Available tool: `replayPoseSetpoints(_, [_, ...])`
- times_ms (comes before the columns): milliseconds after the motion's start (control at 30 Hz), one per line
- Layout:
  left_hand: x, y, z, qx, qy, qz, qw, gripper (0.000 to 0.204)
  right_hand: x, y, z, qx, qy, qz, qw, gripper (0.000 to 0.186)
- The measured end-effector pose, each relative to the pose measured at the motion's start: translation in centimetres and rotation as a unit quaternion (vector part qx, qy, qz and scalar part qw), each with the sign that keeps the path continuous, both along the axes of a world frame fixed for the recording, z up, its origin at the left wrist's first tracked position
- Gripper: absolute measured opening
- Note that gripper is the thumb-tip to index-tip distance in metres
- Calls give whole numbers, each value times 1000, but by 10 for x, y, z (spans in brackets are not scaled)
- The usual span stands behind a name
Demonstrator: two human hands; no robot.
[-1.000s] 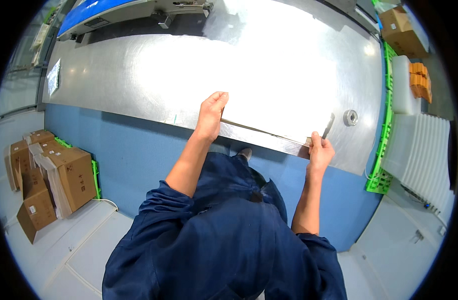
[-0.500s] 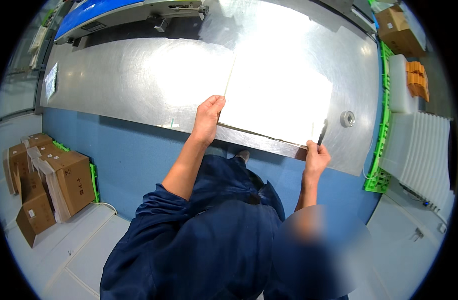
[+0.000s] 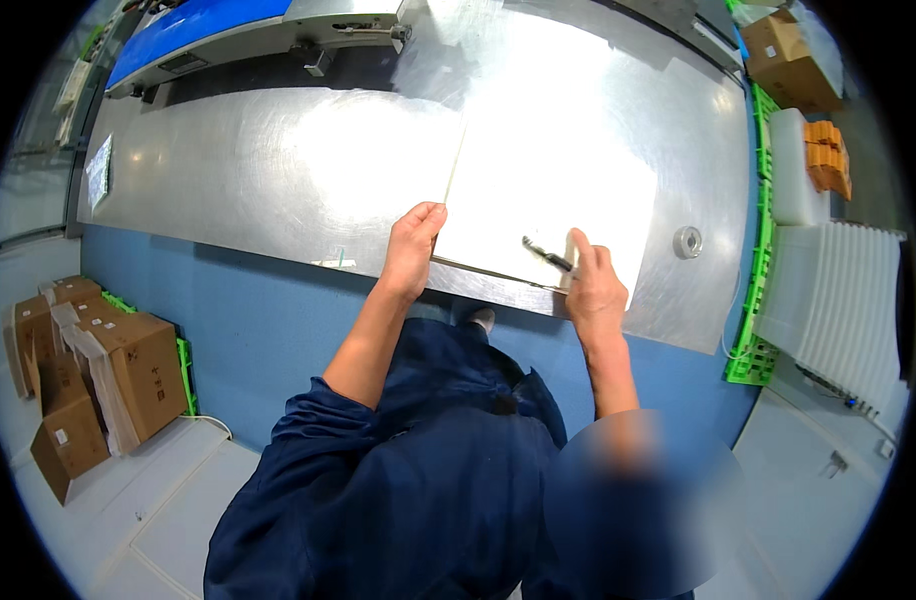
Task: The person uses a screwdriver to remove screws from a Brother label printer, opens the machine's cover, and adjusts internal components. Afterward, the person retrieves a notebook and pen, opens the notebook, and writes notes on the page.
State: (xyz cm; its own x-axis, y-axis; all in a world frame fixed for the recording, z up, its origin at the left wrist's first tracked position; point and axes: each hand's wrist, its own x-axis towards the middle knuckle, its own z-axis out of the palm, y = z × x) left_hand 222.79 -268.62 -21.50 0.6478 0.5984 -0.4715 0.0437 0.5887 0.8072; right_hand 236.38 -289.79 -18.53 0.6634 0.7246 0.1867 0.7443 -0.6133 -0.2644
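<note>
A large white sheet-like piece (image 3: 538,190), washed out by glare, lies on the metal table (image 3: 258,170) and reaches its front edge. My left hand (image 3: 412,248) pinches this piece at its near left corner, thumb and fingers closed. Over the near edge, my right hand (image 3: 596,285) holds a slim black pen-like tool (image 3: 550,256), which points left across the white surface. Whether it is a pen or a knife I cannot make out. Dark lines run along the near edge of the white piece.
A roll of clear tape (image 3: 689,242) sits to the right on the table. A blue-topped machine (image 3: 198,40) stands at the far left. Cardboard boxes (image 3: 143,370) are on the floor at left; stacked white panels (image 3: 838,300) are at right beside green plastic pallets (image 3: 753,330).
My right hand has left the near right corner of the white piece and moved left, swinging the black tool to point left. My left hand keeps its grip on the near left corner.
</note>
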Motion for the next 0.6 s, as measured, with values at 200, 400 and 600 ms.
replayPoseSetpoints(200, [0,0,3,-10,-9,1,1000,20,9,30,8,25,40,83,995,52])
replayPoseSetpoints(400, [0,3,16,-32,-14,-18,999,23,2,35,3,103,87,41,990,44])
replayPoseSetpoints(600, [-4,9,5,-38,-15,-42,998,24,0,36,4,130,111,25,985,39])
